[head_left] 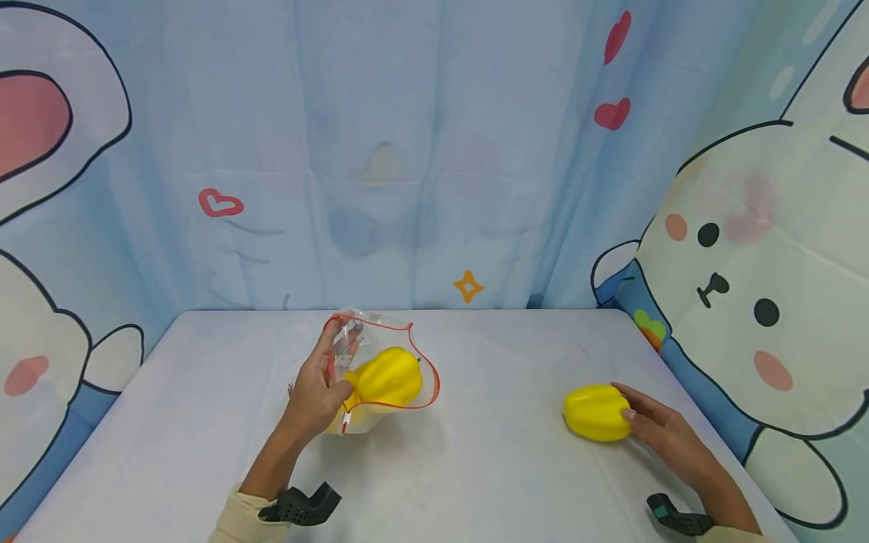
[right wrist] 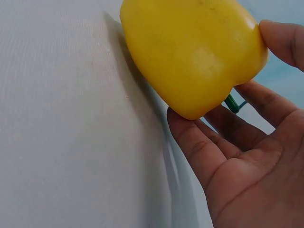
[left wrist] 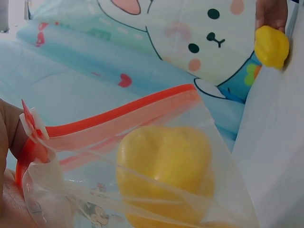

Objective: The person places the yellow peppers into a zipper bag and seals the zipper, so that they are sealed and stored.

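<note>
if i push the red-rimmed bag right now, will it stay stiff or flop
The bag looks thin and wrinkled, so it will probably flop. Its red rim gapes, so a yellow pepper inside might slip out if tipped.

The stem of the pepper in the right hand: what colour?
The stem is green, seen best in the right wrist view.

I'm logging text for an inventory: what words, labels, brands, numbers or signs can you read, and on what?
None can be read in any view.
Clear bag: a cartoon print; faint red marks above it are too small to read.
Backdrop: drawings such as hearts and a star, no lettering visible.
</note>
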`<state>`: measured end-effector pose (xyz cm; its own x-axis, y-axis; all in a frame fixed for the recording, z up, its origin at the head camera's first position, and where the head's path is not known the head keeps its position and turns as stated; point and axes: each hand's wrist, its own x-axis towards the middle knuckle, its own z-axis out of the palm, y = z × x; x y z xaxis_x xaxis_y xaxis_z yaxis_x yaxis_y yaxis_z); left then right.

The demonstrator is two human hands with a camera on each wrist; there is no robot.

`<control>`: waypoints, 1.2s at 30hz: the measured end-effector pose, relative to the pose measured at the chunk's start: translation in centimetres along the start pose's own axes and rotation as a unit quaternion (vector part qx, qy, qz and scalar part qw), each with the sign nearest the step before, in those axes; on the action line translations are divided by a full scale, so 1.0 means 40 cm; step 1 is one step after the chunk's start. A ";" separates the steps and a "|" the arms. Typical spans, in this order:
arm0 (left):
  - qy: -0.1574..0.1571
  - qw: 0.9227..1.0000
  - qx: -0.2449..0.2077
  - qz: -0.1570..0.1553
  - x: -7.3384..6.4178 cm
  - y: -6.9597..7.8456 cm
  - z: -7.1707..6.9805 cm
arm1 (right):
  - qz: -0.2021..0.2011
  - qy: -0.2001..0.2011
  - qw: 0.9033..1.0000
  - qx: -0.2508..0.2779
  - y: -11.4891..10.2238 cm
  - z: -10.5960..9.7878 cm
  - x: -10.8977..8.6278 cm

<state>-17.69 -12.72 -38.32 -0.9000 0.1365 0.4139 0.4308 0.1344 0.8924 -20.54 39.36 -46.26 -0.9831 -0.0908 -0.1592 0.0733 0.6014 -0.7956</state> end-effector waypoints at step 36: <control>0.008 0.999 0.034 -0.012 0.001 0.006 0.005 | -0.215 -0.030 0.972 0.090 -0.238 0.190 0.038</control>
<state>-17.60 -12.47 -38.15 -0.9110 0.1161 0.3957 0.4117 0.2032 0.8884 -21.46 27.44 -43.36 -0.9179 -0.3529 0.1815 -0.3090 0.3487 -0.8848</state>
